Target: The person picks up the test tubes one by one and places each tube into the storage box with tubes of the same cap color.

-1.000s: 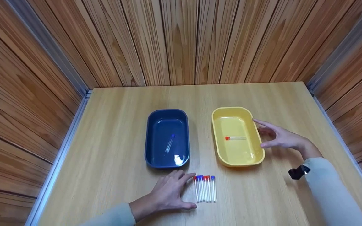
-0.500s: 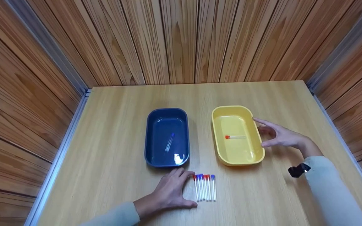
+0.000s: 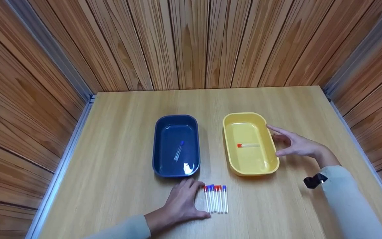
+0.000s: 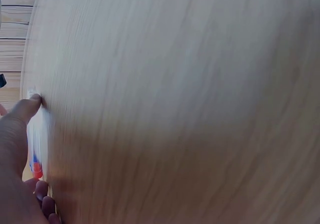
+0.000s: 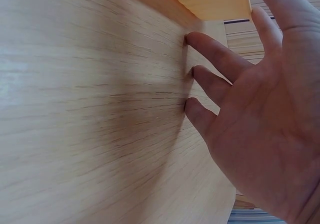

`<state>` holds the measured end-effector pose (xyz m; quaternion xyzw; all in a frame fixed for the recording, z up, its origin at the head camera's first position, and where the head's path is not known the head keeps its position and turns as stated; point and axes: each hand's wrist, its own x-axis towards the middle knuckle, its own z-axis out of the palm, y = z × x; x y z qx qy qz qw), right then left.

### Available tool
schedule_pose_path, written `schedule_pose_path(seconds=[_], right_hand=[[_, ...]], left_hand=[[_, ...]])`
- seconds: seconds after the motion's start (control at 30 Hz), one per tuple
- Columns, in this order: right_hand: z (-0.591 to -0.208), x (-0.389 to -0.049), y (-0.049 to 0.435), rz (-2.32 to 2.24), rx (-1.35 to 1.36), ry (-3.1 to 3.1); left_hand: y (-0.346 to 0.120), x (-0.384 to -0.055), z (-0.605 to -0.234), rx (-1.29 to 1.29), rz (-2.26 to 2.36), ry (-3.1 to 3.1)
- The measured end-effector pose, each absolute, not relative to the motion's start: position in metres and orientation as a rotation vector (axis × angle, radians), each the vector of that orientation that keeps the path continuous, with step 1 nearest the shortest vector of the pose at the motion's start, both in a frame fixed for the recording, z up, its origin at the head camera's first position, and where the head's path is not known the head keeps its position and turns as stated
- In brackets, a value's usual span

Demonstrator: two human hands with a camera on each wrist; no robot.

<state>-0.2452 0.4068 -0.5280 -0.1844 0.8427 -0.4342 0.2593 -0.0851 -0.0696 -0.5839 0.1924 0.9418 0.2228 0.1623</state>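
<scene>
A row of slim clear tubes [image 3: 216,200] with red and blue caps lies side by side on the wooden table. My left hand [image 3: 182,200] rests at the row's left end, index fingertip by the red cap of the outermost tube and thumb by its lower end. The left wrist view shows the thumb [image 4: 27,107] beside the tubes, a red cap [image 4: 37,170] near the other fingers. At the yellow tray [image 3: 232,166], my right hand [image 3: 297,143] has spread fingers, its index fingertip and thumb at the right rim. In the right wrist view, three fingers [image 5: 215,54] touch the table.
Left of the yellow tray stands a dark blue tray [image 3: 159,166] holding a blue-capped tube [image 3: 179,151]. One red-capped tube [image 3: 248,145] lies in the yellow tray. Wood-plank walls [image 3: 191,43] enclose the table's back and sides.
My left hand has shifted slightly to the right, closer against the row of tubes. The right hand and both trays stay in place.
</scene>
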Motion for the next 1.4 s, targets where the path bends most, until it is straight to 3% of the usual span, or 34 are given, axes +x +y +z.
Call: schedule_pose_path(seconds=[0.93, 1.4], right_hand=[[-0.529, -0.247, 0.407, -1.205, -0.523, 2.258], [-0.527, -0.245, 0.408, -1.181, -0.503, 2.274]], left_hand=[[-0.070, -0.078, -0.581, 0.528, 0.678, 2.702], [-0.067, -0.077, -0.539, 0.565, 0.869, 2.631]])
